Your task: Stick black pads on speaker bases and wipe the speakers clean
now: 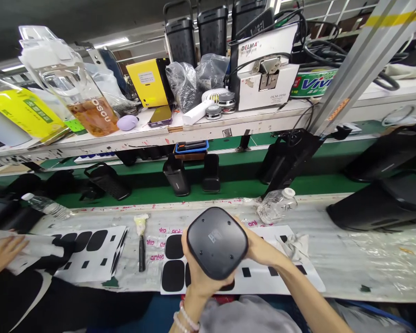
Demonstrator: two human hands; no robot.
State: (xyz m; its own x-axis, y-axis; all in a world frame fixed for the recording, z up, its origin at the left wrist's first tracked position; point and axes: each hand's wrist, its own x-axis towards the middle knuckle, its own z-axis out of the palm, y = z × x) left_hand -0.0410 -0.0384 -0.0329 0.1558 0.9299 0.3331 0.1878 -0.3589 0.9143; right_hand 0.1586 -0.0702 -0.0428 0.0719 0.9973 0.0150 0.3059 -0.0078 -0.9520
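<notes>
A black speaker (217,245) is held up above the bench, its rounded-square underside toward me with a screw near each corner and a small label at the middle. My left hand (201,277), a beaded bracelet at its wrist, is closed round its left and lower side. Around the right side, my right hand (252,241) is closed too, its fingers partly hidden behind the speaker. Beneath both hands lies a white sheet of black stickers (247,283), rounded squares and small rectangles, partly covered by the speaker and arms.
A black-handled brush (142,252) lies left of the sheet. A co-worker's hand (5,252) holds a white cloth at far left, near another sticker sheet (90,266). A clear plastic bottle (276,206) and a crumpled cloth (296,246) lie right. Black speakers (176,178) stand on the green belt behind.
</notes>
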